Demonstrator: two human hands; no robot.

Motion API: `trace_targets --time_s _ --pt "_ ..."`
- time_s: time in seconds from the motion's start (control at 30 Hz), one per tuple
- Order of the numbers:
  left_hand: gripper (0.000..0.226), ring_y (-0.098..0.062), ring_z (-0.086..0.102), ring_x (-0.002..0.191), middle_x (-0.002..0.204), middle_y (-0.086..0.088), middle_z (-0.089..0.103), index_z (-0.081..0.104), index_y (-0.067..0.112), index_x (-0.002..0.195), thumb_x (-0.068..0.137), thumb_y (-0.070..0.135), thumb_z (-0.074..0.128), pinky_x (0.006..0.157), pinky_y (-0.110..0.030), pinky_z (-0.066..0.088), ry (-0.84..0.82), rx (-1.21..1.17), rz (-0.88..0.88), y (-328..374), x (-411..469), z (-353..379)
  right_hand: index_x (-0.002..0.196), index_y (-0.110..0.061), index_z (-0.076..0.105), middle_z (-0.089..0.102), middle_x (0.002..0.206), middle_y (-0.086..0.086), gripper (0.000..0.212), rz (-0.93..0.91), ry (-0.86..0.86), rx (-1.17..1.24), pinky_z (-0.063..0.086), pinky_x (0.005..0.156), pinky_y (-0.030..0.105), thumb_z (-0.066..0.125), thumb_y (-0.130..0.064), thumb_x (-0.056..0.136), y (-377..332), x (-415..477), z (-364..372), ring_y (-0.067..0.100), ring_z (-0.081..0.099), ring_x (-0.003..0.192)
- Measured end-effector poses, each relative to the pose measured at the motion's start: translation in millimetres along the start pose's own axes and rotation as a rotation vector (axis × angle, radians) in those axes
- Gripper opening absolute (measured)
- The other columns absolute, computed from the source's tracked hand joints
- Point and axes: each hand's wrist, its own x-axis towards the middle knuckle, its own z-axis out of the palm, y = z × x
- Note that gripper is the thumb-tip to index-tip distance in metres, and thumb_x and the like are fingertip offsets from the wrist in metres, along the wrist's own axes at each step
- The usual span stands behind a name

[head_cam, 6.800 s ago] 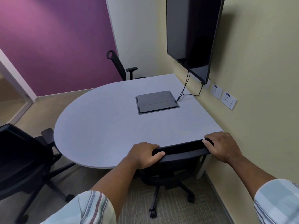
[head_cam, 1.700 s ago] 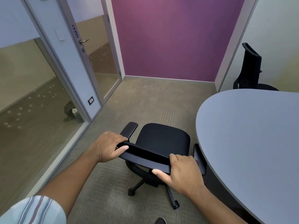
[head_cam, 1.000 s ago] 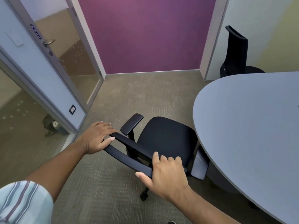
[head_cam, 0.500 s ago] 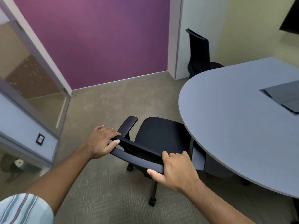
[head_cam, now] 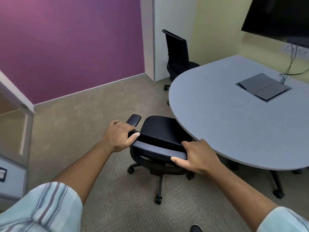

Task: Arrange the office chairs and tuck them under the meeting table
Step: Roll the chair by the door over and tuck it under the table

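A black office chair (head_cam: 160, 129) on castors stands at the rounded end of the grey meeting table (head_cam: 225, 124). Its seat front and right side lie under the table edge. My left hand (head_cam: 119, 136) grips the left end of the chair's backrest top, and my right hand (head_cam: 197, 156) grips the right end. The left armrest (head_cam: 133, 120) sticks out clear of the table. A second black chair (head_cam: 178, 54) stands at the far side of the table, its seat partly under the edge, its back to the white pillar.
A cable box (head_cam: 263, 87) is set into the tabletop, with cables running up to a wall screen (head_cam: 277, 19). A purple wall (head_cam: 66, 44) and white pillar (head_cam: 147, 36) close the far side. A glass partition frame (head_cam: 15, 101) stands left. Carpet (head_cam: 80, 118) lies open between them.
I have swung the chair round toward the table and pushed it inward; its seat has slid further under the rounded edge. My view has turned right, bringing the cable box and screen in.
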Motion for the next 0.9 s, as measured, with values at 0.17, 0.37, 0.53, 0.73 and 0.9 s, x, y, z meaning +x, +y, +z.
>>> trace_targets --time_s 0.17,0.37,0.53,0.73,0.9 --pt "0.073 -0.019 0.066 0.104 0.105 0.008 0.076 0.076 0.033 0.110 0.097 0.071 0.015 0.104 -0.047 0.039 -0.005 0.012 0.017 9 33 3 0.076 -0.025 0.049 0.048 0.061 -0.010 0.070 0.034 0.031 0.021 0.041 0.067 0.036 0.037 -0.091 0.093 25 11 -6 0.010 0.044 0.052" --pt "0.075 -0.018 0.066 0.111 0.114 0.009 0.077 0.075 0.035 0.123 0.097 0.073 0.016 0.108 -0.049 0.038 -0.001 0.001 0.034 5 54 12 0.072 -0.026 0.047 0.047 0.056 -0.011 0.077 0.060 0.104 0.026 0.026 0.059 0.028 0.025 -0.098 0.088 35 17 1 0.009 0.043 0.049" --pt "0.076 -0.019 0.066 0.106 0.106 0.008 0.077 0.077 0.035 0.113 0.096 0.076 0.015 0.105 -0.048 0.038 0.015 -0.001 0.036 8 72 14 0.073 -0.035 0.040 0.046 0.057 -0.011 0.064 0.108 0.097 0.049 0.050 0.067 0.039 0.031 -0.096 0.090 53 27 5 0.008 0.043 0.050" --pt "0.076 -0.019 0.066 0.104 0.102 0.010 0.075 0.076 0.034 0.108 0.095 0.078 0.015 0.106 -0.050 0.038 0.020 -0.002 0.057 17 96 17 0.074 -0.027 0.048 0.052 0.058 -0.008 0.073 0.129 0.054 0.040 0.044 0.066 0.037 0.029 -0.095 0.089 72 34 1 0.012 0.048 0.050" --pt "0.076 -0.017 0.067 0.106 0.109 0.011 0.077 0.076 0.036 0.118 0.095 0.076 0.016 0.108 -0.048 0.038 0.023 -0.017 0.083 1 111 17 0.074 -0.027 0.048 0.050 0.058 -0.008 0.074 0.152 0.050 0.041 0.049 0.072 0.040 0.028 -0.097 0.088 66 46 0 0.012 0.046 0.051"
